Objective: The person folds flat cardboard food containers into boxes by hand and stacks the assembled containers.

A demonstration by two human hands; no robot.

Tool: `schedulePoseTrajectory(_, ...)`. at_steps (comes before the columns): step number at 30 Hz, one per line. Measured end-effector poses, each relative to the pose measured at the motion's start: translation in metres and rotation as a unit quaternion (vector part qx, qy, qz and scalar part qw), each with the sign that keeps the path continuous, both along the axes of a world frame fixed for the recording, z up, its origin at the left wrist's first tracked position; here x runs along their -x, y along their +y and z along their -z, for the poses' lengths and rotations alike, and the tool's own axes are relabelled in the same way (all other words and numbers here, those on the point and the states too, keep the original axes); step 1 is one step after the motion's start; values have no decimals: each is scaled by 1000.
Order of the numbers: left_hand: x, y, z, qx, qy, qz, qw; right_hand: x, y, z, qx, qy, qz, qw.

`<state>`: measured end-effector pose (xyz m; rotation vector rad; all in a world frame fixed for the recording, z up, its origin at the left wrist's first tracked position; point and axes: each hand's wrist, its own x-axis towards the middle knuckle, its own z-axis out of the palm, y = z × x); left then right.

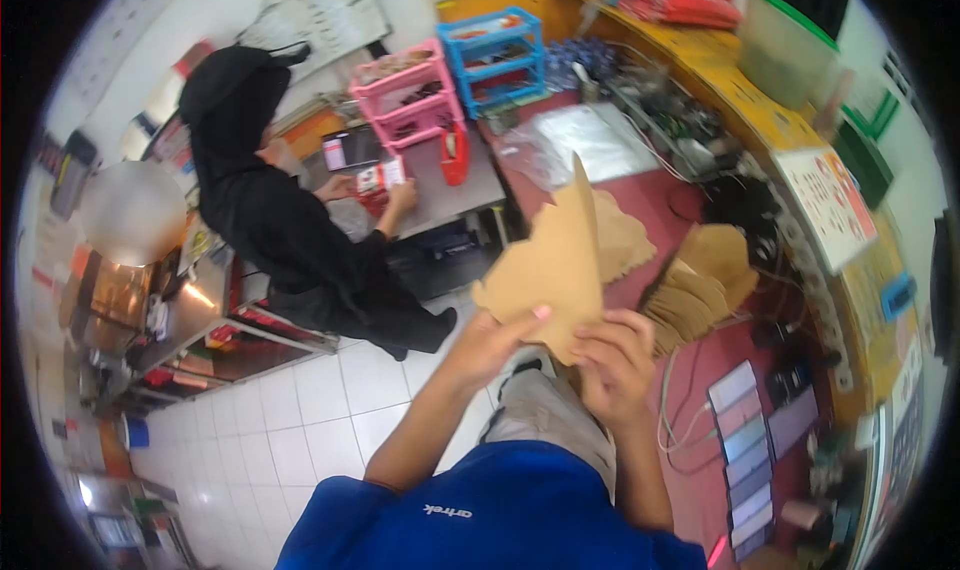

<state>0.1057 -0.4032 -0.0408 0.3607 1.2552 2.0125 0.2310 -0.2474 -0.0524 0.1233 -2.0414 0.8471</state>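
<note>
A brown cardboard sheet (pixel 545 260) with scalloped edges, bent along a crease, is held up in front of my body. My left hand (pixel 490 345) grips its lower left part, thumb lying across the face. On the lower right edge, the fingers of my right hand (pixel 618 365) are curled around the card. Behind it, a similar flat brown piece (pixel 625 238) lies on the red tabletop (pixel 650 190). To the right of my right hand stands a row of nested brown cardboard pieces (pixel 695 295).
At left, a person in black (pixel 270 210) handles a red and white packet (pixel 380 178) at a grey table (pixel 465 185). Pink (pixel 405 90) and blue (pixel 492 55) tiered racks stand behind. Several phones (pixel 745 460) and loose cables lie at right. Clear plastic bags (pixel 590 140) sit farther back.
</note>
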Motion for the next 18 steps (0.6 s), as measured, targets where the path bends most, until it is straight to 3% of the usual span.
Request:
schedulePoseTrajectory(4, -11, -4, -6, 28, 79, 7, 996, -9, -8, -6, 68, -11, 45, 997)
schedulePoseTrajectory(13, -25, -11, -19, -17, 136, 15, 990, -17, -12, -37, 50, -31, 19, 998)
schedulePoseTrajectory(15, -27, -13, -23, -4, 226, 0, 974, -16, -13, -44, 61, -38, 12, 997)
schedulePoseTrajectory(18, -32, -17, -26, 1, 204, 0, 979, -15, -18, -49, 89, -64, 20, 994)
